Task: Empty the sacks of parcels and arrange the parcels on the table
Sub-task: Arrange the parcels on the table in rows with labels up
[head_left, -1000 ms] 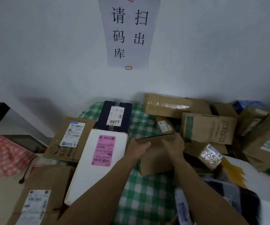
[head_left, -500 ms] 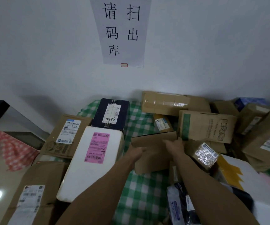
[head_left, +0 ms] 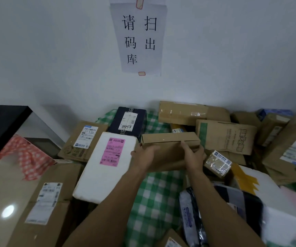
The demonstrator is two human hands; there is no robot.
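Well, both hands are on one plain brown cardboard box [head_left: 168, 139] in the middle of the tabletop. The left hand [head_left: 144, 155] is wrapped round the box's left end, and the right hand [head_left: 194, 155] grasps its right end with one finger lying up the front face toward the top edge. The box sits level over the green checked cloth [head_left: 154, 202] that covers the tabletop; I cannot tell whether its underside touches the cloth.

Just left of it lies a white foam parcel [head_left: 97, 182] with a pink label, its far corner right beside the left hand. Behind that stands a dark navy box [head_left: 127, 120] with a white label, and further left a cardboard box [head_left: 80, 145] with a printed shipping label. A large carton [head_left: 36, 202] fills the near left corner.

To the right of the held box is a brown carton with a green stripe [head_left: 227, 136], and behind it, against the wall, a long taped carton [head_left: 182, 113]. A small parcel wrapped in shiny tape [head_left: 217, 163] sits just beside the right hand. Soft plastic mailers [head_left: 191, 220] are heaped at the near right, under the right forearm.

A paper sign [head_left: 140, 38] with handwritten characters is taped to the wall above. A red checked cloth [head_left: 26, 157] lies off to the left.
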